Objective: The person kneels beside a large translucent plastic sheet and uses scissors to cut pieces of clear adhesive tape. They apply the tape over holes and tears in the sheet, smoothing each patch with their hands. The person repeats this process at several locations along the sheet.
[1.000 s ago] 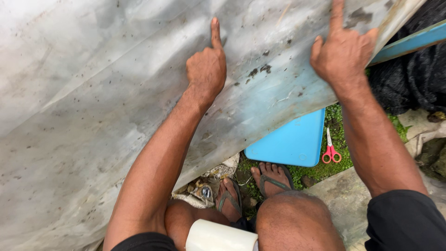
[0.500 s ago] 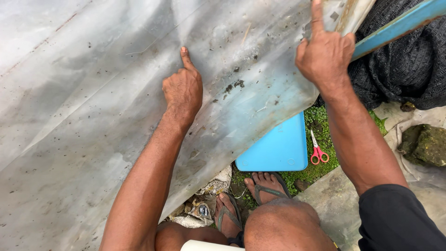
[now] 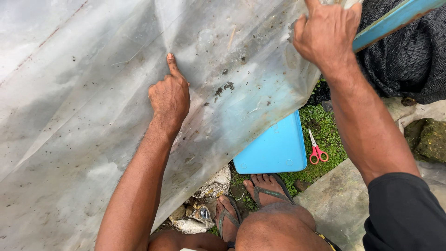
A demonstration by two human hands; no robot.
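Note:
A large, dirty translucent plastic sheet (image 3: 83,116) covers most of the view. My left hand (image 3: 169,95) rests on it near the middle, index finger stretched out and pressing along a crease, the other fingers curled. My right hand (image 3: 327,30) is at the top right, fingers closed on the sheet's upper edge beside a blue bar (image 3: 395,18). My knee and sandalled feet (image 3: 260,190) show below the sheet.
A blue flat lid or tray (image 3: 276,151) lies on mossy ground, partly under the sheet. Red-handled scissors (image 3: 317,149) lie beside it. Black netting (image 3: 409,60) hangs at the top right. Mossy stone (image 3: 429,139) and concrete (image 3: 344,204) sit to the right.
Both hands have shifted: the left has slid down and left along the sheet, the right has gone up to the sheet's top edge. The view has moved with them.

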